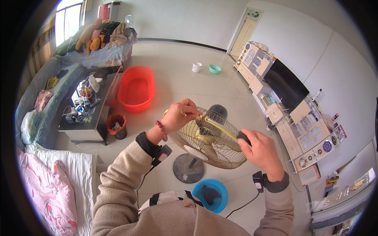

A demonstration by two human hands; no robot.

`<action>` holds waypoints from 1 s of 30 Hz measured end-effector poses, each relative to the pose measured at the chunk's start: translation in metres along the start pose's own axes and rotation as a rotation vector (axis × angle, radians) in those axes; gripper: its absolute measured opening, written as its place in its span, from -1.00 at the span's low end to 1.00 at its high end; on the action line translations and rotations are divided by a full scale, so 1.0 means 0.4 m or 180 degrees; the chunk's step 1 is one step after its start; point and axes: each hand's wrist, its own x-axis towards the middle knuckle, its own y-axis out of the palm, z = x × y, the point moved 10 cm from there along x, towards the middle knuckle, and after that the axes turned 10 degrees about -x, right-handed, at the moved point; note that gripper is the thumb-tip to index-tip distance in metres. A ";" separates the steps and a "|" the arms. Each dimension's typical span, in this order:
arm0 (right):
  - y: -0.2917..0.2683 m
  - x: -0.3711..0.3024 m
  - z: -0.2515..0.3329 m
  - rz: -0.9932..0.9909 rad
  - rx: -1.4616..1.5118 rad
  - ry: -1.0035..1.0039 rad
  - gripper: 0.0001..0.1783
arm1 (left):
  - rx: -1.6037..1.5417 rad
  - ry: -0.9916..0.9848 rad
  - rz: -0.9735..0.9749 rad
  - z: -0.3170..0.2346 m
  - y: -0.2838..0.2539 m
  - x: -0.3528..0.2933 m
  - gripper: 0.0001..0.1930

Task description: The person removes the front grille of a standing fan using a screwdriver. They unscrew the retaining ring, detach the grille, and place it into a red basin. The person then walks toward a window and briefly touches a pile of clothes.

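Note:
A pedestal fan (204,137) stands in front of me, its wire cage tilted and its blades yellowish; the round dark base (189,168) rests on the floor. At the upper rim of the cage, my left hand (182,115) is closed in a pinch; what lies between its fingertips is too small to make out. My right hand (262,151) wraps round the black handle of a screwdriver (243,137). The thin shaft runs leftward over the cage toward my left fingertips. Whether its tip touches anything cannot be seen clearly.
On the floor below the fan sits a blue basin (223,192) with dark cloth inside. A large red tub (152,91), a lined bin (117,133) and a cluttered low table (84,131) are to the left. A television cabinet (277,122) lines the right wall.

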 end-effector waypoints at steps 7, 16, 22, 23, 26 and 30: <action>-0.041 0.002 0.015 -0.0589 -0.0030 -0.0295 -0.64 | 0.0055 -0.0072 -0.0081 0.006 -0.006 -0.002 -0.80; 0.014 -0.021 -0.024 0.0155 -0.0148 0.0343 -0.62 | 0.0059 -0.0149 -0.0130 0.011 -0.003 -0.004 -0.81; -0.003 -0.014 -0.022 -0.0351 -0.0071 0.0081 -0.67 | 0.0143 -0.0102 -0.0115 0.005 -0.003 -0.011 -0.80; -0.013 -0.013 -0.019 -0.0448 -0.0034 0.0007 -0.68 | 0.0175 -0.0083 -0.0116 0.002 -0.005 -0.010 -0.80; -0.040 -0.017 -0.009 -0.0643 0.0023 -0.0161 -0.65 | 0.0200 -0.0115 -0.0143 0.003 -0.006 -0.006 -0.80; -0.031 -0.022 -0.017 -0.0525 0.0080 -0.0011 -0.61 | 0.0190 -0.0155 -0.0137 0.005 -0.001 -0.005 -0.80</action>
